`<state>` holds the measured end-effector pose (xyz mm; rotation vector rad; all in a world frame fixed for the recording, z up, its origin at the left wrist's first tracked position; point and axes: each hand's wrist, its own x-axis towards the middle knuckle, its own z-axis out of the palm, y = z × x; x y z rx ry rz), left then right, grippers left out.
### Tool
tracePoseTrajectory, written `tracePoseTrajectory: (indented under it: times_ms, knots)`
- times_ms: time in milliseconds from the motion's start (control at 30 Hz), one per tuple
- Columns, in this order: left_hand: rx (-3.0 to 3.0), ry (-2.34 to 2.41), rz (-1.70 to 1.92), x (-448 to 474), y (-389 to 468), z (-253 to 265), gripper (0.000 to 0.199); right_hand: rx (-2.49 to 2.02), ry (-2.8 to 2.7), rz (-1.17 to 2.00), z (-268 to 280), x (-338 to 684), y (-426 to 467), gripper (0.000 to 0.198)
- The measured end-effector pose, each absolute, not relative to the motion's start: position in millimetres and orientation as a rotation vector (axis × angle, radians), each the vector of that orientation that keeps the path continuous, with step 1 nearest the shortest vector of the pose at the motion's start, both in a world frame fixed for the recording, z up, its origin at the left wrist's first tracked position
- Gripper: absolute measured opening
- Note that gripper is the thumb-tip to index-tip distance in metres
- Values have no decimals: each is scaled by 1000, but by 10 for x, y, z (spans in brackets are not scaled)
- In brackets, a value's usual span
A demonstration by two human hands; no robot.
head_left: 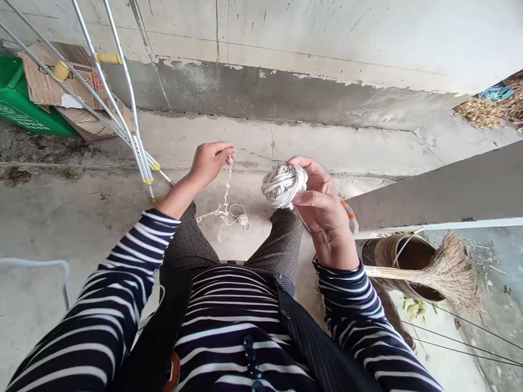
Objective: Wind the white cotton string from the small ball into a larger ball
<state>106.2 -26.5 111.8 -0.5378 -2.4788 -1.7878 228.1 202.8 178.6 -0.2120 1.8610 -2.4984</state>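
Observation:
My left hand (pixel 210 163) pinches the upper end of a thin white string (pixel 227 191). From there the string hangs down to a loose, kinked tangle (pixel 223 214) in front of my knees, where a small wound bundle of string (pixel 243 219) lies beside a loop. My right hand (pixel 321 198) is closed around the right side of a ball of white cord (pixel 284 185), thumb below and fingers above. Thick strands cross over each other on the ball. The hands are apart, with the ball above my right knee.
Metal crutches (pixel 122 109) with yellow grips lean at the left, before cardboard (pixel 67 73) and a green bin (pixel 24 100). On the right, a straw broom (pixel 455 272) lies across a bucket (pixel 390 250). A wall (pixel 265 95) runs along the far side.

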Motion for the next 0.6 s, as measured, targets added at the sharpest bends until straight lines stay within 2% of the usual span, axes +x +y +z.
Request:
tracePoseTrajectory:
  times_ms: [100,167,300,400,600]
  knots:
    - [-610,-2491,-1690,1025,171,1071,30,-234,1968,-2486,1862,2306,2074,53]
    - [-757,-2591,-1755,1179,380,1009,33,-238,2044,-2477,1901,2332,2138,53]
    - [-1259,-2755,-2227,1660,357,921,27,-200,2113,-2493,1872,2365,2279,51]
    - [-1307,-2756,-2447,1876,31,982,28,-152,2063,-2524,1732,2364,2322,49]
    - [-1049,-2926,-2137,1810,-510,1123,26,-83,1848,-2598,1481,2342,2221,48]
